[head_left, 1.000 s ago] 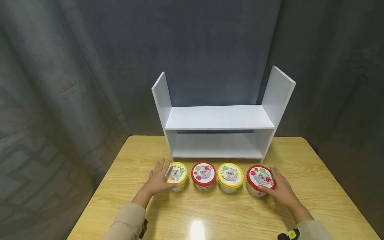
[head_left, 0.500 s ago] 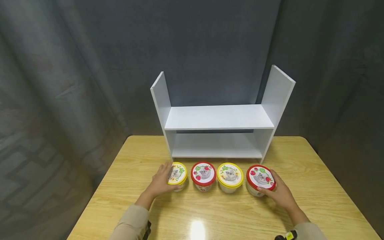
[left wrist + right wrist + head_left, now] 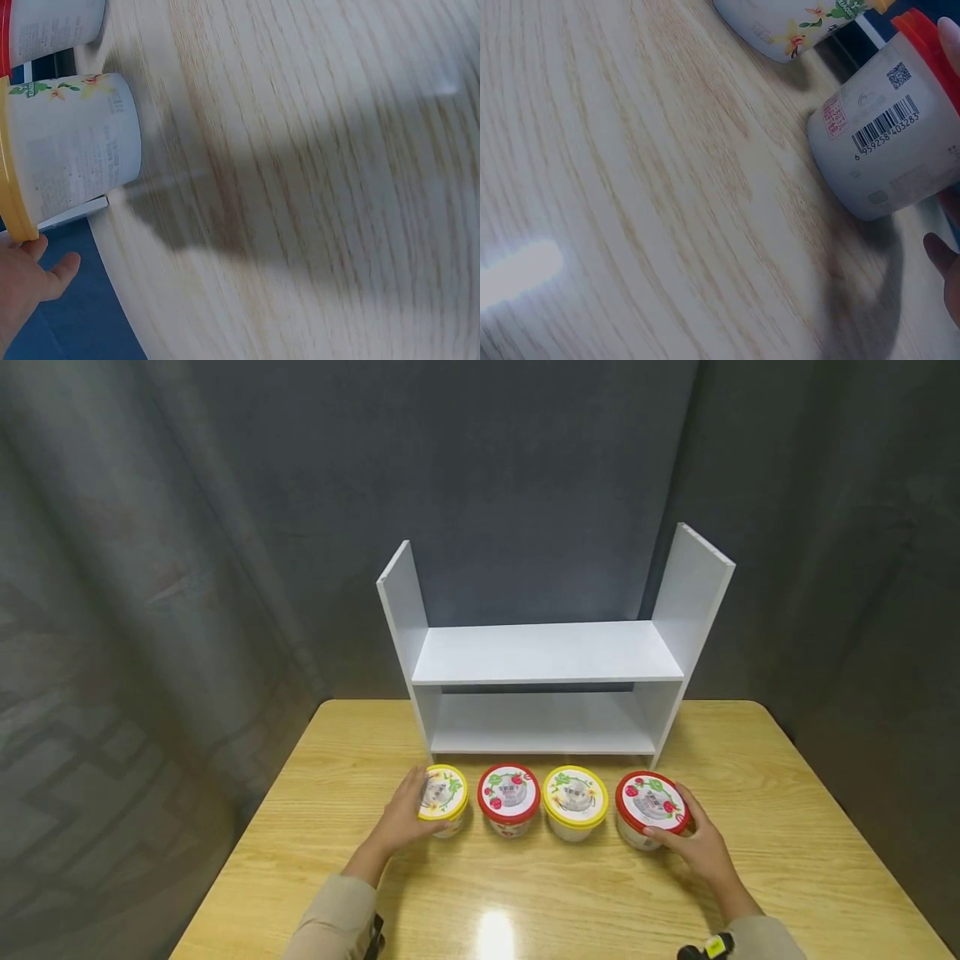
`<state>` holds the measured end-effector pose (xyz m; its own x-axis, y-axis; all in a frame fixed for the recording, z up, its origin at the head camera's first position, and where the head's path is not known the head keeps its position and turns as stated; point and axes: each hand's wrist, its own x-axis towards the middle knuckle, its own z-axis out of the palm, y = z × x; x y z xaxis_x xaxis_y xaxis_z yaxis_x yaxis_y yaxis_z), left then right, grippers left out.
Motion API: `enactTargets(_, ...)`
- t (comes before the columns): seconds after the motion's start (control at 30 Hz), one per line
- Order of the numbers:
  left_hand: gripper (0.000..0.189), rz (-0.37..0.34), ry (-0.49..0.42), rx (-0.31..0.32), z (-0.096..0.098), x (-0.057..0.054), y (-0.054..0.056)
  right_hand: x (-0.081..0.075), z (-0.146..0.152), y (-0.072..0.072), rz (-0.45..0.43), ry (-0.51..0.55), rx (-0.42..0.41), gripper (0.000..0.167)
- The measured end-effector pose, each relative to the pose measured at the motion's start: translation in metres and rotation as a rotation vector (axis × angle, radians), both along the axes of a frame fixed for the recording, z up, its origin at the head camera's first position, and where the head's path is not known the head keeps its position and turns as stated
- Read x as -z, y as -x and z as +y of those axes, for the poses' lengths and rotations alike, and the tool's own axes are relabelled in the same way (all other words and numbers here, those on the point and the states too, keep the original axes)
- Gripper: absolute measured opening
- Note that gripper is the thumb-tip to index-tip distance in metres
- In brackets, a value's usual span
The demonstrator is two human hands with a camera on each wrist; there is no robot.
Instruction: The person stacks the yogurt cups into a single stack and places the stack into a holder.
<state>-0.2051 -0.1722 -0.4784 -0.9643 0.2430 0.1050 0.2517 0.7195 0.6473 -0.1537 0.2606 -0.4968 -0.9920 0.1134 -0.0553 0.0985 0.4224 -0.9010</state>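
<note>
Several white tubs with printed lids stand in a row on the wooden table (image 3: 570, 893). My left hand (image 3: 401, 821) grips the leftmost yellow-lidded tub (image 3: 442, 792), thumb at the front of its lid and fingers along the left side. In the left wrist view, fingertips meet the yellow rim of this tub (image 3: 75, 142). At the other end, my right hand (image 3: 703, 842) holds a red-lidded tub (image 3: 652, 802) between thumb and fingers; its barcode side shows in the right wrist view. Between them stand another red-lidded tub (image 3: 510, 797) and another yellow-lidded tub (image 3: 576, 797).
Just behind the row rises a white two-level shelf (image 3: 547, 652) with tall side panels. Its lower board (image 3: 543, 724) sits close behind the tubs. Grey curtains (image 3: 525, 485) hang at the back and both sides of the table.
The left hand has moved slightly right and closed in around the yellow-lidded tub. The right hand's fingers have drawn in a little around the red-lidded tub. The tubs stay in their places.
</note>
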Motion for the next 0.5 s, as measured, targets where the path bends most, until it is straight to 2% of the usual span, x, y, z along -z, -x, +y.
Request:
enactTargets(0.17,0.101,-0.022,-0.070,-0.009,0.0004,0.0011,0.0004,0.0034,-0.0015,0.0011,0.024,0.037,0.013,0.095)
enactTargets(0.5,0.102,-0.004,-0.114,-0.016,-0.0027,0.0061,0.0021,0.0019,-0.0039,-0.0019,0.034,0.057,0.017,0.094)
